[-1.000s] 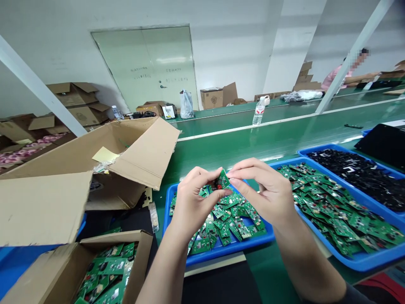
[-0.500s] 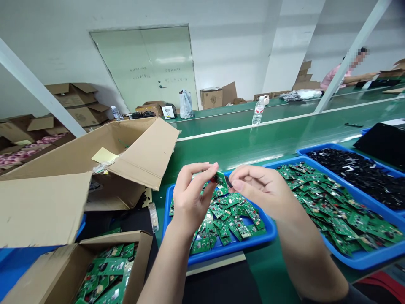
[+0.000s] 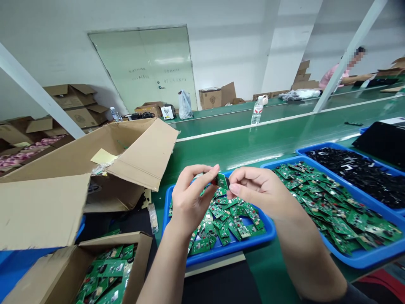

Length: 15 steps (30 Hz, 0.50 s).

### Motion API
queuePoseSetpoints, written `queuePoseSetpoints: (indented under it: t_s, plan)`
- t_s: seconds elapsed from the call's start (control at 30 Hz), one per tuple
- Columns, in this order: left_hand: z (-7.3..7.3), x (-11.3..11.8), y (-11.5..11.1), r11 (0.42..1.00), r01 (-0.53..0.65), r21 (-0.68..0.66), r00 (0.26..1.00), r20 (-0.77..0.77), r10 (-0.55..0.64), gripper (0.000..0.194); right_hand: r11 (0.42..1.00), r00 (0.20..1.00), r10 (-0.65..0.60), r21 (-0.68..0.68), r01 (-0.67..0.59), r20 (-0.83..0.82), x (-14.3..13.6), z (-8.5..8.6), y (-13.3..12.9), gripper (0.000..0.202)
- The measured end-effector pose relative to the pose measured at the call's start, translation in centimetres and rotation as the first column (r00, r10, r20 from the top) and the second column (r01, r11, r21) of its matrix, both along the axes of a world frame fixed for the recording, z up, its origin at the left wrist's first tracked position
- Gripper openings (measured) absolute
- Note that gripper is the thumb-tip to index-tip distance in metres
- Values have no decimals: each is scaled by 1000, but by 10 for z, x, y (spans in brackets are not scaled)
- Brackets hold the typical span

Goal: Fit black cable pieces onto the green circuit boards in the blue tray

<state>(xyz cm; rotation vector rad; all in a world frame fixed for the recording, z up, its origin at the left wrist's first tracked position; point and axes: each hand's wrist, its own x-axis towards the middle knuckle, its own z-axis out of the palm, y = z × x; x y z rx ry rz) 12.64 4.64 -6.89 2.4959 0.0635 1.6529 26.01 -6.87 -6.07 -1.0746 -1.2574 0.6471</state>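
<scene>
Between thumb and fingers, my left hand [image 3: 193, 196] grips a green circuit board [image 3: 222, 180], held upright on edge. My right hand [image 3: 256, 190] pinches a small black part [image 3: 228, 184] against the board's right edge; the fingers cover most of it, so its kind cannot be made out. Both hands are above a blue tray [image 3: 221, 254] in which many loose green circuit boards [image 3: 215, 223] lie.
To the right, a larger blue tray [image 3: 357, 262] holds more boards; behind it a blue tray [image 3: 299, 150] holds black parts. Cardboard boxes [image 3: 145, 156] stand left, one full of boards. A water bottle [image 3: 257, 110] stands farther back. Another person [image 3: 332, 76] sits at far right.
My right hand has moved slightly left, bringing the small black part up to the board's edge. My left hand keeps its grip on the board.
</scene>
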Motion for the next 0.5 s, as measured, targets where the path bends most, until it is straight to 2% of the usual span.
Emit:
queuePoseSetpoints:
  t_s: [0.2,0.5]
  plan:
    - [0,-2,3,993,87,-76,993,-68,-92,36,999,994,-32,22,30,106,1,0,0,9]
    - [0,1,4,989,125,-82,988,-79,-132,37,959,899,-275,159,233,340,-4,1,-3,9]
